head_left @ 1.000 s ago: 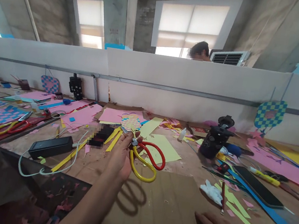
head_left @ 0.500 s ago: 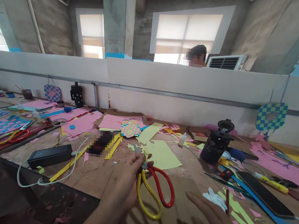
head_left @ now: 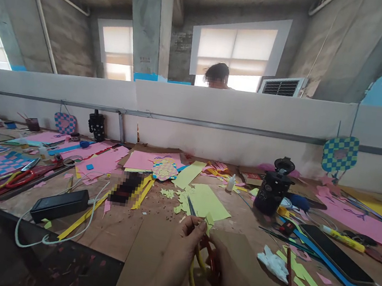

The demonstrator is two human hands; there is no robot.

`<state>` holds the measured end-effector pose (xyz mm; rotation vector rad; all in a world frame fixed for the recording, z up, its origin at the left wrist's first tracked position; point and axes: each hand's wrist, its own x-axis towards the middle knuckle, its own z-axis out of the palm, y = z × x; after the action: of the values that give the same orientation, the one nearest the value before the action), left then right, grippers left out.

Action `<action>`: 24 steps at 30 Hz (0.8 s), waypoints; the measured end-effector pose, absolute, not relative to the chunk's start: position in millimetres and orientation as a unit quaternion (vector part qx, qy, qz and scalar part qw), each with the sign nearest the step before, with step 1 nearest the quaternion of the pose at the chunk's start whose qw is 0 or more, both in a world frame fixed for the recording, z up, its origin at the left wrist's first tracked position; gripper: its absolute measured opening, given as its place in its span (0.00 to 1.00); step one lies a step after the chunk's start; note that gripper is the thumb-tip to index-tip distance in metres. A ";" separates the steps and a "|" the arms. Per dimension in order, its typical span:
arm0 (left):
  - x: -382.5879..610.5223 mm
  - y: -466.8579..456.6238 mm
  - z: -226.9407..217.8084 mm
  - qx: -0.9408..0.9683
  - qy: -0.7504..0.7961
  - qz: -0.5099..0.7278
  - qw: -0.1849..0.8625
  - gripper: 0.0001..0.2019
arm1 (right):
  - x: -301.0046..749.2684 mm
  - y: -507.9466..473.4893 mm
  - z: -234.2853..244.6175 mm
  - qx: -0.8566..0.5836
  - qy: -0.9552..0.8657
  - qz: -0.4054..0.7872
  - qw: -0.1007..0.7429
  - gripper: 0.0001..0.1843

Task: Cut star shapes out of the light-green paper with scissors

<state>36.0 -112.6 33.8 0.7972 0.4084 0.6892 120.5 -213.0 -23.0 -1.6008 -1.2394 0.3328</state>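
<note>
Lots of small green bits point(head_left: 183, 201) look cut already, too jumbled to count; one big green sheet point(head_left: 209, 203) is mostly whole. The left hand's point(head_left: 179, 250) grip seems to pinch one green piece point(head_left: 209, 219). The right hand's point(head_left: 229, 274) grip is wrapped round one pair of scissors point(head_left: 200, 260), over the cardboard point(head_left: 148, 246). A second pair point(head_left: 17, 178) lies on the counter point(head_left: 107, 233).

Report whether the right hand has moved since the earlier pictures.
Yes: judged against the black bottle, the right hand has moved left, over to the scissors.
</note>
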 end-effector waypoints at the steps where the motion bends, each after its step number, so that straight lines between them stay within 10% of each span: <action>1: 34.9 -111.9 34.3 0.385 0.192 0.329 0.841 0.19 | 122.9 -212.6 -22.0 -0.647 -0.508 0.171 0.543 0.32; 12: 17.7 -107.8 47.6 0.531 0.225 0.342 0.742 0.16 | 171.4 -238.4 -0.6 -0.533 -0.273 0.387 0.701 0.33; 24: 13.2 -121.0 41.4 0.634 0.251 0.301 0.666 0.09 | 150.5 -218.3 23.8 -0.532 -0.248 0.335 0.737 0.33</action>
<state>13.2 -121.0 41.4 1.4322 0.5655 0.6801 150.5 -218.3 23.8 -1.1673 -0.5442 0.7365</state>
